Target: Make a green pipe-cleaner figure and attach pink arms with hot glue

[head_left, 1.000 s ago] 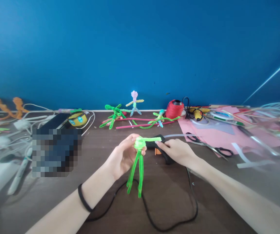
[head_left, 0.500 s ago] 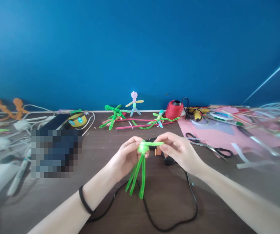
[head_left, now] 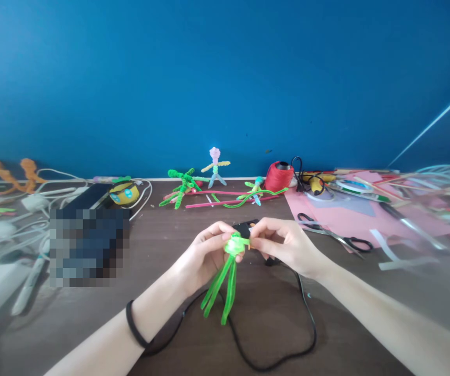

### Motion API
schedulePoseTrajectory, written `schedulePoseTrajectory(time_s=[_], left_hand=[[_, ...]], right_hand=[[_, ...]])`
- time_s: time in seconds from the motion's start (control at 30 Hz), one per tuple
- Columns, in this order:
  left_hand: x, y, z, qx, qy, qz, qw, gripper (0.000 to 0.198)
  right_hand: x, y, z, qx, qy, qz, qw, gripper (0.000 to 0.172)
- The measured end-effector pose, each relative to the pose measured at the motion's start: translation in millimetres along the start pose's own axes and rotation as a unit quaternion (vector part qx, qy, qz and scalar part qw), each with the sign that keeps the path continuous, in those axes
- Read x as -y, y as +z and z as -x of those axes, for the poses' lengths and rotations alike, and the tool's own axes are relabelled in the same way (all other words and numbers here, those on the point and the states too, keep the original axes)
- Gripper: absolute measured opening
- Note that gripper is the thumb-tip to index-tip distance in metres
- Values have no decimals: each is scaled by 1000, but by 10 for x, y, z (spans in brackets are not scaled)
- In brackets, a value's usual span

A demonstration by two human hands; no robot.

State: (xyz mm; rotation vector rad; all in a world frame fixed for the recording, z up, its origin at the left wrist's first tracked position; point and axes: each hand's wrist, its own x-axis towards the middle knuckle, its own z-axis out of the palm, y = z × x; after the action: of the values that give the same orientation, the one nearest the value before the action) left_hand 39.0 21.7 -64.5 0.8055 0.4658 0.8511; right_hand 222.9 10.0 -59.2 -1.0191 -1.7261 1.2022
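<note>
A bright green pipe cleaner figure [head_left: 229, 284] is held above the table, with a coiled head at the top and several long strands hanging down. My left hand [head_left: 209, 248] pinches the coiled head between thumb and fingers from the left. From the other side my right hand [head_left: 282, 243] is closed on the short end of green pipe cleaner sticking out of the coil. Behind the hands lies a black object [head_left: 244, 228], partly covered by my right hand. A black cord [head_left: 268, 368] loops over the table below the figure.
By the blue wall stand a dark green pipe cleaner figure [head_left: 184, 185], a pastel figure [head_left: 215, 167] and a red thread spool [head_left: 279, 176]. Black-handled scissors [head_left: 336, 236] rest at right, partly on pink paper [head_left: 327, 209]. White cables [head_left: 9, 230] and a yellow round item [head_left: 124, 193] lie left.
The free pipe cleaner end between my hands looks shorter and sits closer around the coil. My right hand has come nearer to my left, and the figure has dropped slightly.
</note>
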Motion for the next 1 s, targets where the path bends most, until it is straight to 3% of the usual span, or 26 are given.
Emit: schedulePoseTrajectory(time_s=[0.33,0.6,0.83,1.0], left_hand=[[20,29,5,7,-18,1,1000,6],[-8,50,26,-16,-12,-54,998,8],[-22,133,22,-73,58,-154,984,9],[-72,217,41,-151,109,-282,941,14]], right_hand=[[-64,4,-36,17,4,-61,998,18],[-25,-17,-30,9,-21,-27,999,13],[0,-30,-12,4,-42,42,998,10],[25,-42,-9,-2,-51,84,995,8]])
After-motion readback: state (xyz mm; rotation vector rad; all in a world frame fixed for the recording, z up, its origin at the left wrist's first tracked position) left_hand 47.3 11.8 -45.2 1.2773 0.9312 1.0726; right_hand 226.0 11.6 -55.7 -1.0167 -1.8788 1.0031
